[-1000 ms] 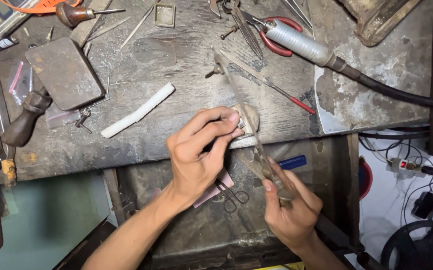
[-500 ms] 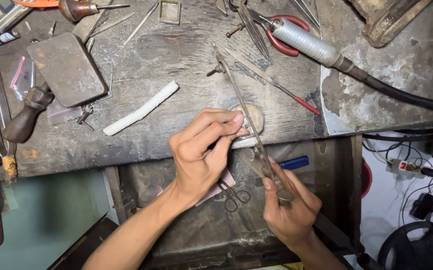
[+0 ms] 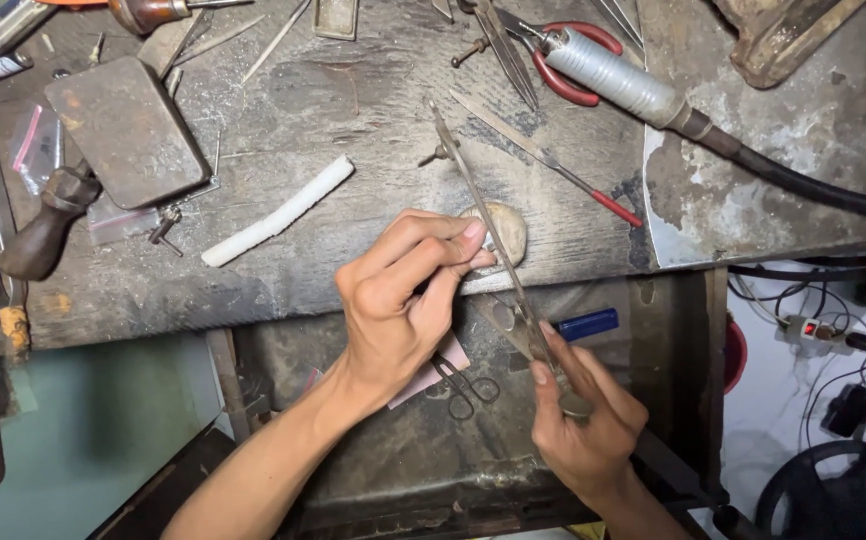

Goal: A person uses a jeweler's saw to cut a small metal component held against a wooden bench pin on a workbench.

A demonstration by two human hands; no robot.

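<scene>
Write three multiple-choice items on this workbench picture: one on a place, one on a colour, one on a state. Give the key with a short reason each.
1. Where does the white stick lie?
A. on the bench top, left of the left hand
B. in the lower tray
C. on the floor

2. What colour are the handles of the pliers at the top?
A. green
B. red
C. yellow

3. How is the long metal tool held?
A. lying untouched
B. by the left hand alone
C. by the right hand at its lower end, with the left hand pinching beside it

Key: 1 A, it rests on the wood surface; 2 B, red loops show; 3 C, both hands meet at it.
</scene>
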